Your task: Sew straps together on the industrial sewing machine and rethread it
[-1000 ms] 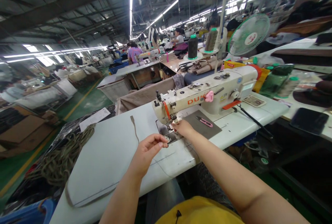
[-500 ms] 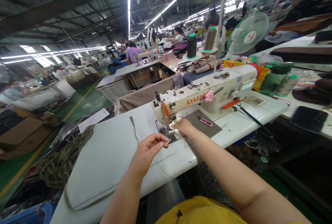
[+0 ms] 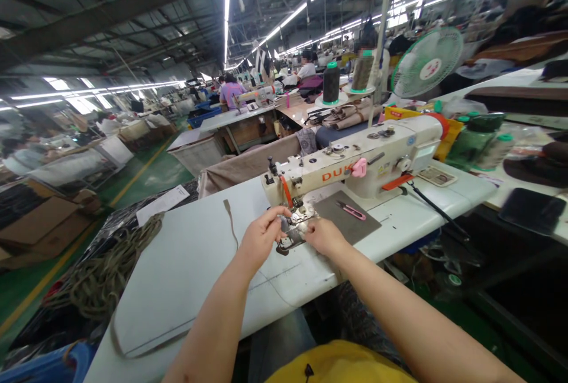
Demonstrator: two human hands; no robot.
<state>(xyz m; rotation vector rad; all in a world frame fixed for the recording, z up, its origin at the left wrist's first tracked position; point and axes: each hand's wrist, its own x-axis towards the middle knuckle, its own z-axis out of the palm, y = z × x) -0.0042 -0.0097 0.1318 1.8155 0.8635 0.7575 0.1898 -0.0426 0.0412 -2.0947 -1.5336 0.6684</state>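
Note:
A white industrial sewing machine (image 3: 339, 164) stands on a pale table (image 3: 186, 258). My left hand (image 3: 265, 234) is at the left of its needle area, fingers bent and pinched together near the metal presser parts. On the other side, my right hand (image 3: 326, 236) has its fingers curled close to the needle plate (image 3: 295, 232). Whatever lies between the fingertips of either hand is too small to make out. A loose thread trails across the table below the hands. Pink thread snips (image 3: 351, 210) lie on a grey-brown sheet (image 3: 355, 226) right of my right hand.
A long narrow strip (image 3: 231, 220) lies on the table to the left and runs along its front edge. A heap of brown-green cords (image 3: 110, 270) sits beyond the table's left side. Thread cones (image 3: 331, 84) and a green fan (image 3: 428, 63) stand behind the machine.
My left hand has moved up and forward to the needle area. My right hand has drawn back slightly toward me, its fingers now lower beside the needle plate.

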